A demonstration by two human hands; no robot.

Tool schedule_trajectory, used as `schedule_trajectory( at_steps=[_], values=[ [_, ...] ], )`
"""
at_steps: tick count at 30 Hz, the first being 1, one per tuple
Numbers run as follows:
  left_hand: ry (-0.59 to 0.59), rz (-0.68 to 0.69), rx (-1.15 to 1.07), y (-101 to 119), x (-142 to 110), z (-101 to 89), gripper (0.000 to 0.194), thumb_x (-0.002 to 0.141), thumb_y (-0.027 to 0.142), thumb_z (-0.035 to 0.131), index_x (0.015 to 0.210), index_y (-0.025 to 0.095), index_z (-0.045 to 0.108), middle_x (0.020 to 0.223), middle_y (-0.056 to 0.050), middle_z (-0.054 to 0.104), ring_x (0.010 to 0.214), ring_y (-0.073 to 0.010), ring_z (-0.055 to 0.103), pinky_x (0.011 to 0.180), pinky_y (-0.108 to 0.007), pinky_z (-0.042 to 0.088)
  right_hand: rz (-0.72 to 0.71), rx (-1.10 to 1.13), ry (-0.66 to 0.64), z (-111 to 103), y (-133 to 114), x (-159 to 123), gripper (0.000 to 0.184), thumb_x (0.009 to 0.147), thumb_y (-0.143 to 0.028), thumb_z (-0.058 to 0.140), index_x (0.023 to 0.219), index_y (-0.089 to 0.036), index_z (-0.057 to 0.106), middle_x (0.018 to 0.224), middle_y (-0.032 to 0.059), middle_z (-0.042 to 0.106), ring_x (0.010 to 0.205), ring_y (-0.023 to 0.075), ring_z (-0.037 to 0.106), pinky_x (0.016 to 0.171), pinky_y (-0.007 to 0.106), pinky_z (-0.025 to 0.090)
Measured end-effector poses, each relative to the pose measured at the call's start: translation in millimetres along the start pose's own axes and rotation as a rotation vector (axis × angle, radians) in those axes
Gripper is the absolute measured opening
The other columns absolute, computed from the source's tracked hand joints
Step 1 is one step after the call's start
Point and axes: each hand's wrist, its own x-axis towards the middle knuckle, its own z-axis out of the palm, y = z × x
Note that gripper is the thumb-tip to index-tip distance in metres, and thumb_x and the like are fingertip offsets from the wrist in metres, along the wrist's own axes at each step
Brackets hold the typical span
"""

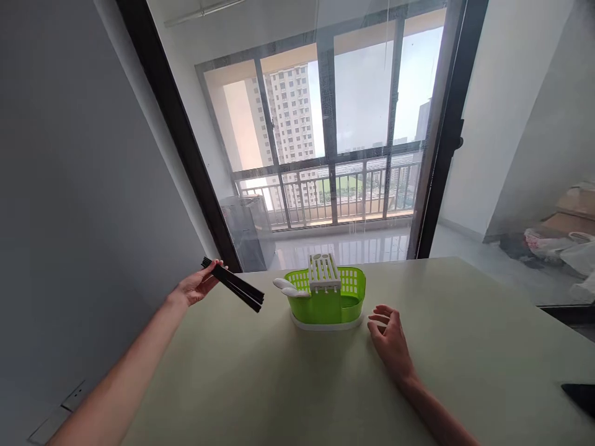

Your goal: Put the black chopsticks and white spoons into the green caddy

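My left hand (198, 286) is raised above the table's left edge and is closed around a bundle of black chopsticks (235, 286), whose free ends point right towards the basket. A green plastic cutlery basket (332, 300) on a white base stands at the middle of the pale table (288, 378). It carries a white slotted divider (324, 271), and two white spoon ends (288, 287) stick out over its left rim. My right hand (389, 337) rests on the table just right of the basket, fingers loosely spread, holding nothing.
A dark flat object (581, 395) lies at the table's right edge. Behind the table is a large glass door (325, 136) to a balcony with a railing. Plastic bags and cardboard boxes (564, 238) lie on the floor at the right. A grey wall stands at the left.
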Motion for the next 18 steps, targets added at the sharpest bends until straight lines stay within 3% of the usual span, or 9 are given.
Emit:
schedule_trajectory(
  at_steps=[4, 7, 13, 18],
  values=[
    [-0.177, -0.328, 0.273, -29.5, -15.2, -36.3, 0.042, 0.057, 0.029, 0.098, 0.088, 0.011, 0.077, 0.093, -0.013, 0.080, 0.083, -0.0265, 0.078, 0.071, -0.029, 0.065, -0.003, -0.010, -0.005, -0.8, 4.5, -0.3, 0.036, 0.082, -0.038, 0.062, 0.112, -0.022, 0.050, 0.115, 0.0092, 0.060, 0.103, 0.0250, 0.067, 0.080, 0.037, 0.059],
    [-0.285, -0.446, 0.445, -47.2, -18.3, -50.9, 0.055, 0.043, 0.038, 0.101, 0.087, 0.013, 0.078, 0.101, -0.013, 0.080, 0.091, -0.0298, 0.078, 0.075, -0.029, 0.063, -0.005, -0.019, -0.008, -1.7, 7.0, -0.4, 0.034, 0.081, -0.037, 0.063, 0.110, -0.022, 0.052, 0.113, 0.0084, 0.062, 0.102, 0.0253, 0.068, 0.080, 0.038, 0.060],
    [-0.481, -0.447, 0.727, -66.9, -12.1, -59.5, 0.058, 0.042, 0.057, 0.095, 0.080, 0.017, 0.076, 0.106, -0.016, 0.079, 0.096, -0.0304, 0.077, 0.075, -0.027, 0.061, 0.001, -0.060, -0.020, -2.3, 8.0, -0.9, 0.031, 0.082, -0.038, 0.062, 0.108, -0.022, 0.055, 0.109, 0.0084, 0.064, 0.101, 0.0258, 0.068, 0.080, 0.038, 0.059],
    [-0.513, -0.422, 0.936, -80.7, -4.7, -58.6, 0.052, 0.038, 0.052, 0.095, 0.065, 0.017, 0.070, 0.087, -0.017, 0.079, 0.068, -0.0286, 0.076, 0.061, -0.033, 0.061, -0.005, -0.081, -0.026, -3.6, 6.8, -1.9, 0.029, 0.082, -0.040, 0.062, 0.105, -0.022, 0.058, 0.107, 0.0080, 0.065, 0.100, 0.0253, 0.069, 0.080, 0.037, 0.059]
  ],
)
